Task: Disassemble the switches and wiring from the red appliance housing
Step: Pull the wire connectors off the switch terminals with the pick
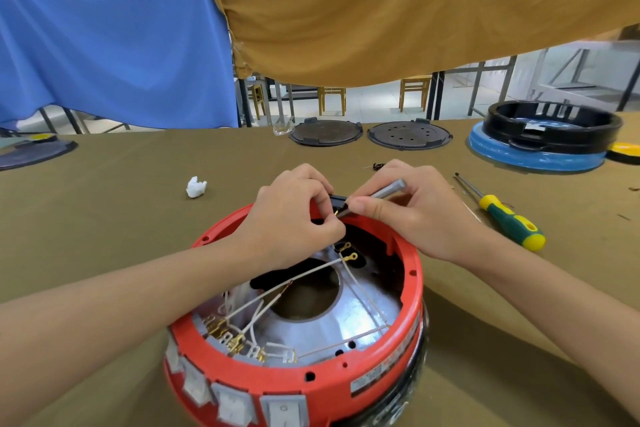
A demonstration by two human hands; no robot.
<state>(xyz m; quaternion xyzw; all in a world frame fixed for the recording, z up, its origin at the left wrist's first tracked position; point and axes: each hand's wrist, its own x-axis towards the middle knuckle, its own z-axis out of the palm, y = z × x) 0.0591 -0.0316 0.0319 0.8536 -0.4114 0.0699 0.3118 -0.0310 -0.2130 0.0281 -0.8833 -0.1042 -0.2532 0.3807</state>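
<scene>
Housing: we see the red appliance housing (412, 274) at six o'clock, rigid; we would hold its rim
Wiring: thin white leads (362, 291) inside look limp, terminals fragile; grip at connectors
Left hand (294, 215): fingers curled, pinching a black part (337, 199) at the twelve o'clock rim
Right hand (415, 211): fingers pressed together round a grey metal tool (389, 189), tip touching that part

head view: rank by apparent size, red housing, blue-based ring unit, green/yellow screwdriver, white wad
1. Red housing, by far the largest, though it is also nearest the camera.
2. Blue-based ring unit, farther back, so its true size is unsure.
3. Screwdriver.
4. White wad, the smallest.
</scene>
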